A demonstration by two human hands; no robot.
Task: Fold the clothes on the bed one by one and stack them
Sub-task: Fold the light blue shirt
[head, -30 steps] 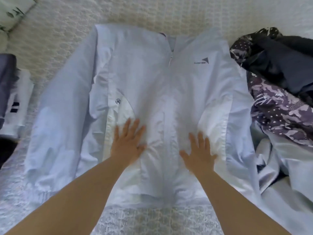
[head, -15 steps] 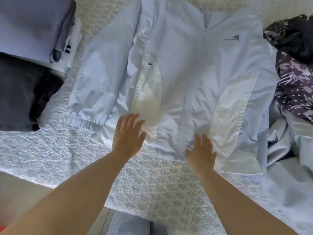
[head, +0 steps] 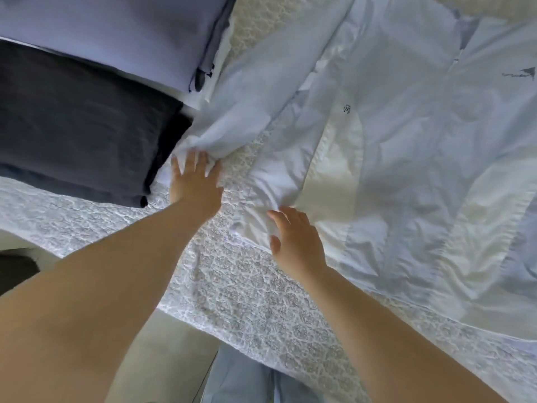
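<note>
A pale blue zip jacket [head: 412, 146] lies spread front-up on the bed, its collar toward the far right. My left hand [head: 195, 181] is at the end of the jacket's left sleeve [head: 232, 112]. Its fingers are dug into the bunched cuff, next to the dark folded garment. My right hand [head: 296, 238] pinches the near-left corner of the jacket's hem [head: 255, 225] between thumb and curled fingers. Wrinkles gather in the cloth at both hands.
Folded clothes lie at the left: a lavender piece [head: 110, 33] behind a dark navy one [head: 78, 126]. The patterned white bedspread [head: 247, 289] ends at the bed's near edge, with pale floor [head: 162, 359] and my light blue trouser legs [head: 241, 379] below.
Both hands left the jacket's front and went left: the left to the sleeve cuff, the right to the hem corner. The view swung left, showing more of the folded clothes.
</note>
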